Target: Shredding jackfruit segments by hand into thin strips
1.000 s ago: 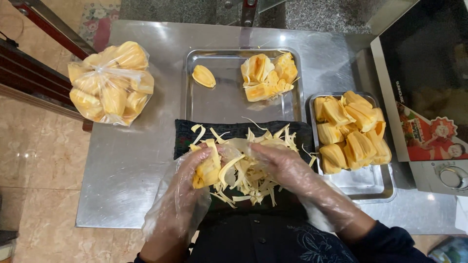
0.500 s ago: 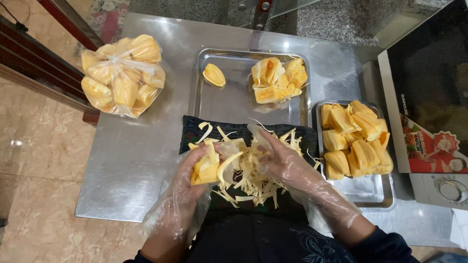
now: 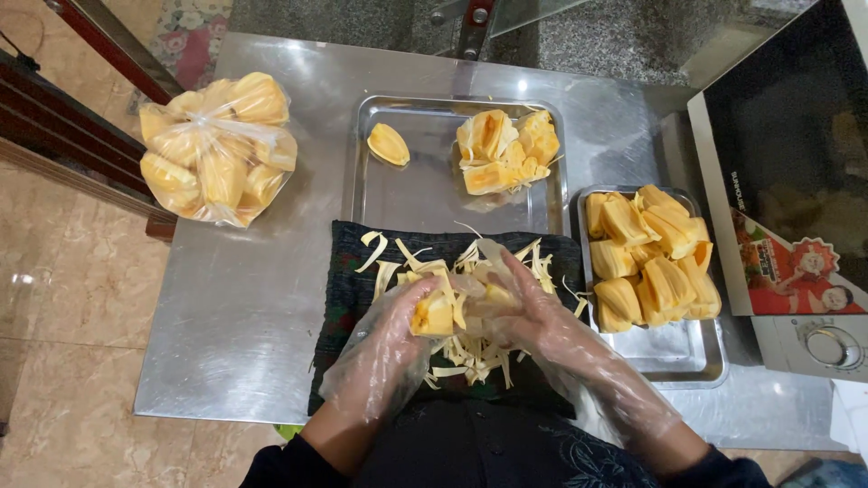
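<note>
Steel covers the bench (image 3: 244, 307) where we work, with a tiled floor off to the left and a boxed appliance at the right edge. Our left hand (image 3: 384, 348), in a thin clear glove, closes its fingers around a jackfruit pod (image 3: 434, 314) and holds it over a dark cloth (image 3: 348, 280) at the near middle. Our right hand (image 3: 533, 321), gloved too, meets the pod from the right, its fingers pinched together on the pale strands at the pod's right end. The pod's long axis runs roughly left to right between the two hands, so both touch it, the left bearing it. Loose pale strips (image 3: 470, 357) lie heaped on the cloth beneath. Farther off sits a flat tray (image 3: 407, 194) with a few pieces; a smaller tray (image 3: 687, 357) on the right is stacked with cleaned pods, and a tied clear bag of fruit (image 3: 217, 154) rests far left.
</note>
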